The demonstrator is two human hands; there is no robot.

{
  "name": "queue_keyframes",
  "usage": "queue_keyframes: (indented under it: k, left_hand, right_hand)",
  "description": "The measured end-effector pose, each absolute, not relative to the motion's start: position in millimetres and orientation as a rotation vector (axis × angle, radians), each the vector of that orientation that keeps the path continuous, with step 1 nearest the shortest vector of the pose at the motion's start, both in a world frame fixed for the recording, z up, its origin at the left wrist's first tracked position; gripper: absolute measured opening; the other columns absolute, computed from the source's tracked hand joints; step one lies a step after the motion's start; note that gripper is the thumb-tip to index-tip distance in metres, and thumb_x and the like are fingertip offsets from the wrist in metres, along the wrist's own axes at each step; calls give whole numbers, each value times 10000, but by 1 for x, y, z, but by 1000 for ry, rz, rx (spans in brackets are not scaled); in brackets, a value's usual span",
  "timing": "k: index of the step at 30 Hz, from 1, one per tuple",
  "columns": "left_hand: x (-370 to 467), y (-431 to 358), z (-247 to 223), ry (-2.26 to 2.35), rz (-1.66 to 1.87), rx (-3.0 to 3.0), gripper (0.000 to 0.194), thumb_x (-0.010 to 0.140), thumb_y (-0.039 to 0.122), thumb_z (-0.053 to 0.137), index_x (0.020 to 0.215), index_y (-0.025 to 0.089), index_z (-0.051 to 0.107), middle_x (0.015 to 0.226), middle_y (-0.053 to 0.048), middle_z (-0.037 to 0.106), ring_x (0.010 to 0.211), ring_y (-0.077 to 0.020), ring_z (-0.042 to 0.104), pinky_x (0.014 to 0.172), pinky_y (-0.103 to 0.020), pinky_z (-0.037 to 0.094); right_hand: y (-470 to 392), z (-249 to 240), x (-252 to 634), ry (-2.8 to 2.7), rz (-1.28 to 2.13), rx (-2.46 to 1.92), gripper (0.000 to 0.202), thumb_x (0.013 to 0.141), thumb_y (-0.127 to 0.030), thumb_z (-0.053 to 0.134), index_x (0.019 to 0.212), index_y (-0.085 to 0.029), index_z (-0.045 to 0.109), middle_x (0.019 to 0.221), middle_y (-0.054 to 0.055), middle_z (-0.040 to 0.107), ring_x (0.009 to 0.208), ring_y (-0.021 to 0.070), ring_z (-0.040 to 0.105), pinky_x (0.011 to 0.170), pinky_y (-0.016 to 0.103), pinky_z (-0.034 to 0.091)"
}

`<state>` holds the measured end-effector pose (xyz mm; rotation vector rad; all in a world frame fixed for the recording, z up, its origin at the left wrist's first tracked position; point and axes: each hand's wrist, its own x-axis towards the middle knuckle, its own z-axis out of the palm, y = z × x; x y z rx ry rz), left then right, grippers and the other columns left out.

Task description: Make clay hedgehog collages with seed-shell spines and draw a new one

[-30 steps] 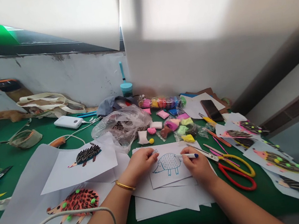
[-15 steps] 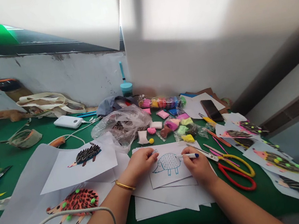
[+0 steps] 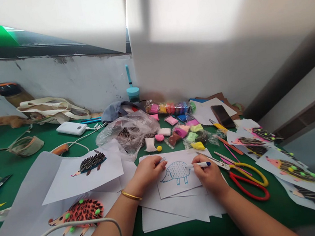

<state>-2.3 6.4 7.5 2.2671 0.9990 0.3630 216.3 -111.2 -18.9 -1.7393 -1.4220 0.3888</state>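
Note:
A white sheet (image 3: 168, 189) bears a blue line drawing of a hedgehog (image 3: 178, 171) with small marks over its body. My right hand (image 3: 208, 171) is closed on a white marker (image 3: 201, 164) with a dark blue end, its tip at the drawing's right side. At the sheet's upper left edge, my left hand (image 3: 149, 171) has its thumb and fingers pinched on a small clear item (image 3: 163, 159), perhaps a marker cap. More white sheets (image 3: 157, 218) lie underneath.
Red-and-yellow scissors (image 3: 248, 183) lie right of my right hand. Behind are clay packets (image 3: 177, 132) and a plastic bag of seeds (image 3: 130, 132). Hedgehog pictures lie left (image 3: 85, 213) and right (image 3: 294, 170). A white cable (image 3: 117, 228) loops over my left forearm.
My right hand and the marker have shifted very slightly right and down. My left hand stays in place.

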Motion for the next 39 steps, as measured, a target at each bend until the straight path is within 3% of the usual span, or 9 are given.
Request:
queue_keyframes:
  k: [39]
  left_hand:
    - [-2, 6, 8, 1026, 367, 2233, 368, 889, 466, 470, 685, 200, 622, 755, -31, 668, 742, -181, 575, 661, -266, 383]
  right_hand:
    - [-113, -18, 218, -1444, 406, -1713, 125, 799, -243, 475, 705, -218, 552, 660, -8, 567, 651, 181, 553, 611, 287, 411]
